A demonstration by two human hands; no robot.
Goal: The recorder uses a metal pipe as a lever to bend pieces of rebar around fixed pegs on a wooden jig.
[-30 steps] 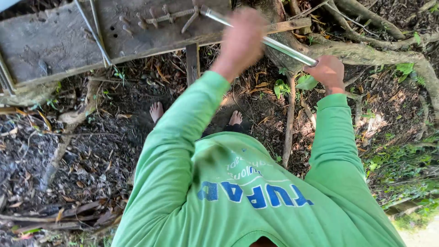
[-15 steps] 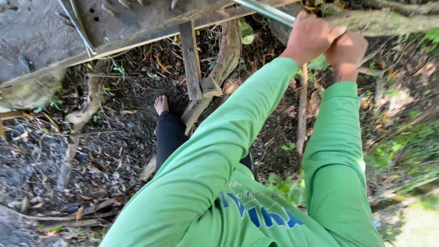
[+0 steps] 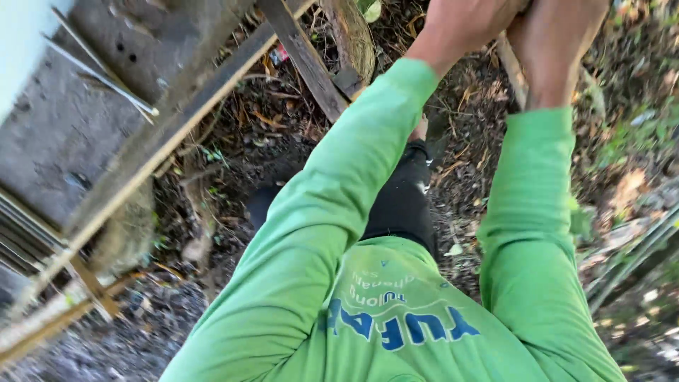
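Since half a second ago, our view tips lower: both hands slide to the top edge. Left hand (image 3: 467, 25) and right hand (image 3: 559, 42) sit together, grips cut off; we cannot tell. The metal rod is out of frame. Wooden platform (image 3: 106, 120) fills upper left.

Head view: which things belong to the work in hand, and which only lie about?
In hand: left hand, right hand, raised together; pale stick between them, grip cut off.
Lying about: grey board, thin metal rods, log, dry leaves.
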